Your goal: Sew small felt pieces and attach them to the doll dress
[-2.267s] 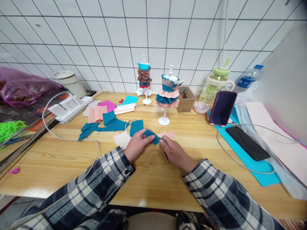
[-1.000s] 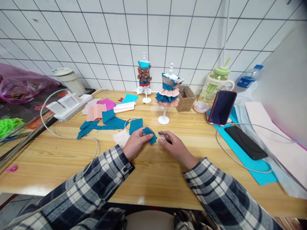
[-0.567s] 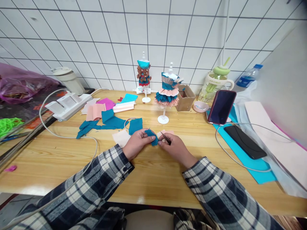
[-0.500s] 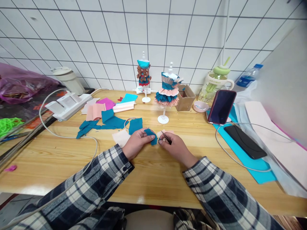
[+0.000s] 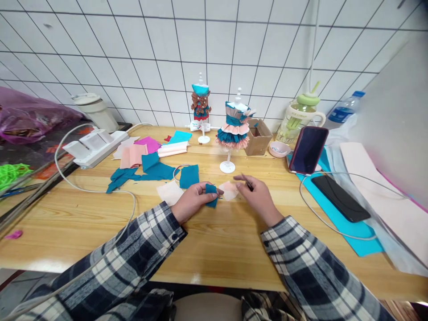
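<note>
My left hand pinches a small piece of teal crepe paper between thumb and fingers, just above the table. To its right, my right hand keeps dark tweezers in its curled fingers, with the forefinger stretched out; most of the tool is hidden. On the table between the hands lies a pale pink paper piece. A teal square and a cream piece lie by my left hand. Beyond stands a small white dress form wearing a ruffled teal and pink paper dress.
Teal scraps and folded pink paper lie left, near a white power strip and its cable. A second dressed form, a cardboard box and a pink bowl stand behind. Phones are at right.
My right hand has moved right, away from the teal paper, and its forefinger has straightened. The teal piece in my left hand has turned more upright.
</note>
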Demonstrator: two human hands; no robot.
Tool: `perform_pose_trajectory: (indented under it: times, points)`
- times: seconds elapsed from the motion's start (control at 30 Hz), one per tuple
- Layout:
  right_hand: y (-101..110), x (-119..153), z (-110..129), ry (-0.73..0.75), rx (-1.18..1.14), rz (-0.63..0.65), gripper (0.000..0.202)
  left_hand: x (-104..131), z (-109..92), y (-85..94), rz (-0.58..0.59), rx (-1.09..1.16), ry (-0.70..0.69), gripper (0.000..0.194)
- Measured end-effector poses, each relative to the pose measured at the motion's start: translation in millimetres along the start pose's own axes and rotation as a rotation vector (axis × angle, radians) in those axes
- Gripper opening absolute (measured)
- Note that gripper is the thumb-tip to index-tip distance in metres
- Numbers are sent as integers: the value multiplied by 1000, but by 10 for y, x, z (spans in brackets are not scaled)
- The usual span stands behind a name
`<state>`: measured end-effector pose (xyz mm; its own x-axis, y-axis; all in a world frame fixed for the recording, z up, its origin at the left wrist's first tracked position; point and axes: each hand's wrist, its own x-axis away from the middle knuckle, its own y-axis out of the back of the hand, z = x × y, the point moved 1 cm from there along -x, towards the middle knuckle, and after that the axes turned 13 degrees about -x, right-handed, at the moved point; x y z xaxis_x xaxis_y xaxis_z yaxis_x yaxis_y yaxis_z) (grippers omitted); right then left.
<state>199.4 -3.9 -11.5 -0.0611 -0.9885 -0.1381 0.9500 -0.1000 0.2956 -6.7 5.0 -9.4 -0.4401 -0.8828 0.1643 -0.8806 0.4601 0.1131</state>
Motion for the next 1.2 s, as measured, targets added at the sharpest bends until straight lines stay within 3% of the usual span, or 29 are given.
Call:
perform_pose_trajectory:
  times: [0.13,0.23,0.37,0.47,0.6,0.67,0.8,0.87,0.97,1.1,1.2]
  points:
    - [-185,145,130,66,7,200,31,15,-26,-35,56,-92,1,27]
    - [-270,196,148,97,20,233,25,17,-31,-70,87,-195,-10,26]
    - [-253,152,88,73,28,196,16,18,-25,-96,88,-301,-38,24]
    - [-115,55,21,43,90,124,21,2,-22,-54,-18,-367,-66,24]
    - [194,-109,-123,-2,518,-43,36,-20,-53,83,-161,-443,-182,23]
    - [319,-173,-209,-39,690,-22,35,-7,-70,118,-71,-504,-272,20]
    - [424,-219,-298,-76,810,-41,36,62,-51,31,270,-747,-444,19]
    - [410,-200,-267,-41,820,-123,40,70,-29,-17,208,-925,-502,21]
    - [296,-124,-142,94,773,-160,38,17,-6,29,-39,-1173,-450,23]
    - [-8,25,35,247,647,196,26,-68,-19,269,-364,-1402,-358,21]
    - [-146,86,84,245,637,264,35,-63,-56,388,-508,-1430,-372,19]
